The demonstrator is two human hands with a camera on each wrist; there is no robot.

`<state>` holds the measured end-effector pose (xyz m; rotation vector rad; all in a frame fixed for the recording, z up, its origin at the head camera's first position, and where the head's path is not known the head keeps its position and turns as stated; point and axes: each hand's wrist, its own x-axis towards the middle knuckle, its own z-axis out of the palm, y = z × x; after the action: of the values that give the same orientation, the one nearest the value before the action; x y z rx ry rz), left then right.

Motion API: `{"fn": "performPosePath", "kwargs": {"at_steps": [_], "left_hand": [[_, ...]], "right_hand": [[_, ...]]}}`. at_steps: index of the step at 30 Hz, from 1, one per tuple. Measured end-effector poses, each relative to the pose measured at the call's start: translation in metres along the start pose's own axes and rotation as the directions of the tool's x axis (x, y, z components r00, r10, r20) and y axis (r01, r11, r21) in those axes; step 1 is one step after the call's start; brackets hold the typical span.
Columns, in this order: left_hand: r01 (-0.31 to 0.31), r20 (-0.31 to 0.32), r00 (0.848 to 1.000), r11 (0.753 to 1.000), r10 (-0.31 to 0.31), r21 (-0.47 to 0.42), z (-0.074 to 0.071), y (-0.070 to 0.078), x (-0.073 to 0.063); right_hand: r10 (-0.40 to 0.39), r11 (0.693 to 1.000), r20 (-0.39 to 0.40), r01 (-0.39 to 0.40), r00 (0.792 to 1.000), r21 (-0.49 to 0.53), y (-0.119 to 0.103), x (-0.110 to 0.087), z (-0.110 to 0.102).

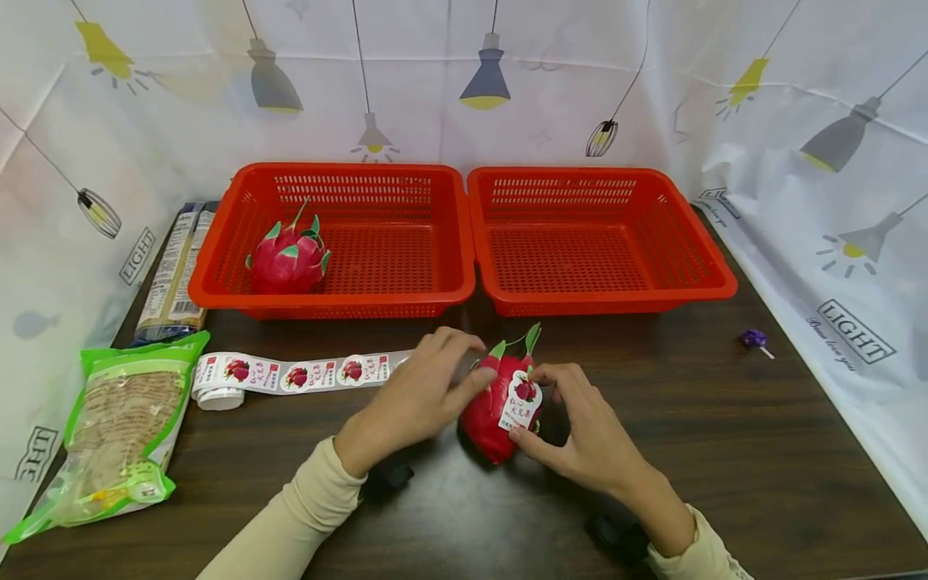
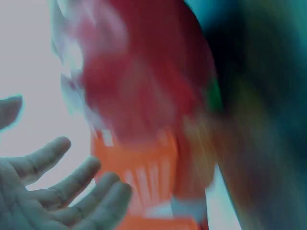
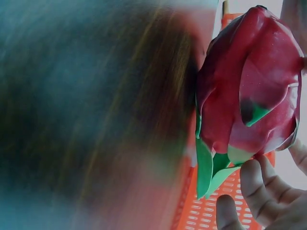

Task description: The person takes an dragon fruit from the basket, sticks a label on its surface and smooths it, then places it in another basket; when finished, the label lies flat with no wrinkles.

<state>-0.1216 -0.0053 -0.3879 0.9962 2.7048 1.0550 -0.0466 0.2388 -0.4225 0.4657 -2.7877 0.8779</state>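
Note:
A red dragon fruit (image 1: 482, 423) with green leaf tips lies on the dark table in front of me. A white printed label (image 1: 519, 400) is on its upper side. My right hand (image 1: 590, 431) holds the fruit from the right, thumb at the label's lower corner and fingers along the far side. In the right wrist view, fingertips (image 3: 252, 179) touch the dragon fruit (image 3: 259, 81) near its leaves. On the left, my left hand (image 1: 424, 395) is at the fruit with its thumb over it. Loosely spread fingers of the left hand (image 2: 62, 194) show in the blurred left wrist view.
A label strip (image 1: 308, 375) runs from its roll to behind my left hand. Two red baskets (image 1: 333, 301) (image 1: 616, 301) stand at the back, the left holding another dragon fruit (image 1: 288, 262). Food packages (image 1: 123, 427) (image 1: 177, 270) lie left; a purple lollipop (image 1: 755, 338) lies right.

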Motion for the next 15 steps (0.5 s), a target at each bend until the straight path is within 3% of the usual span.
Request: {"fn": "performPosePath", "kwargs": {"at_steps": [2,6,10,15], "left_hand": [[0.025,0.111,0.994,0.996,-0.015,-0.085,0.007,0.011,0.001],[0.084,0.256,0.965,0.992,-0.058,-0.091,0.020,0.024,0.005],[0.104,0.270,0.958,0.995,-0.098,-0.008,0.030,0.033,0.007],[0.067,0.210,0.973,0.987,-0.097,0.143,0.036,0.041,0.004]], "right_hand": [[-0.021,0.999,0.012,0.021,1.000,0.042,0.003,-0.001,-0.003],[-0.070,0.986,0.050,0.062,0.996,0.153,0.012,-0.001,-0.009],[-0.107,0.967,0.094,0.081,0.990,0.240,0.016,0.000,-0.014],[-0.131,0.945,0.119,0.088,0.984,0.316,0.015,0.002,-0.016]]}}
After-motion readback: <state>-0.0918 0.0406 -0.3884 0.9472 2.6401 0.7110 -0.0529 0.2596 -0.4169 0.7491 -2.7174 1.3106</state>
